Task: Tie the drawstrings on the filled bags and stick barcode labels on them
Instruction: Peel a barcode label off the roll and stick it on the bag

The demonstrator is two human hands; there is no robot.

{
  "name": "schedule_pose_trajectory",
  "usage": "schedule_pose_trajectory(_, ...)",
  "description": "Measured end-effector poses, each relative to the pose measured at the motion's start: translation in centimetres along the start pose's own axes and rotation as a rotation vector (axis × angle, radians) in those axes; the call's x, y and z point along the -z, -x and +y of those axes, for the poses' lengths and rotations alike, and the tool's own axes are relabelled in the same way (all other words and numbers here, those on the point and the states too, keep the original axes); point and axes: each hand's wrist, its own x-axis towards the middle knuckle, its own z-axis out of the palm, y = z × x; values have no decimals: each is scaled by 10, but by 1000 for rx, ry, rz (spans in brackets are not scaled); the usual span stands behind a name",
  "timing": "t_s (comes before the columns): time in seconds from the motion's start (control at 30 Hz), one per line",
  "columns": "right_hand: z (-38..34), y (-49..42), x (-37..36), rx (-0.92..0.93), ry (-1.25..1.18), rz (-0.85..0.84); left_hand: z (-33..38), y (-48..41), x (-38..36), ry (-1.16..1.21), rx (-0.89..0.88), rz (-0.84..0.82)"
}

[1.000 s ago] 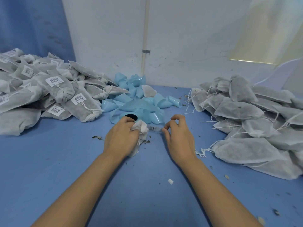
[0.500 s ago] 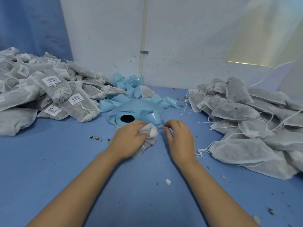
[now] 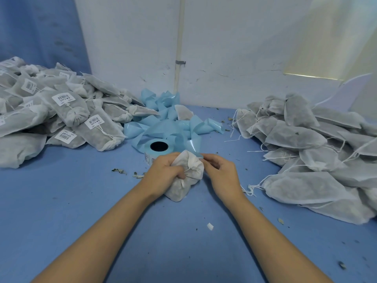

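A: Where are the hands?
B: Left hand [image 3: 169, 170] grips the bag [image 3: 191, 170] mid-table. Right hand [image 3: 222, 172] curls beside it, seemingly pinching a label [image 3: 201, 155] by the roll [image 3: 159, 147].
A: Advice?
B: Steady the bag, then press the label flat on smooth cloth.

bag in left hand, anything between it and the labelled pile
Nothing visible blocks it: between the bag and the labelled pile lies only table with a few leaf scraps; the label roll sits farther back.
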Motion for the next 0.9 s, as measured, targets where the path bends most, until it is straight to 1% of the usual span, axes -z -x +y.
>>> schedule_pose_trajectory(0.17,0,-2,3,-7,-38,49,-3,-1,0,-18,-6,17)
schedule_pose_trajectory(0.27,0,-3,4,-45,-115,90,-1,0,-1,-16,-7,24)
schedule_pose_trajectory(0.4,1,-3,7,-90,-189,222,-3,-2,-3,-2,10,43)
schedule_pose_trajectory(0.57,1,-3,9,-65,-137,350,-6,-3,-3,14,29,96)
schedule_pose_trajectory(0.9,-4,0,8,-109,-211,331,-12,-8,1,20,61,173)
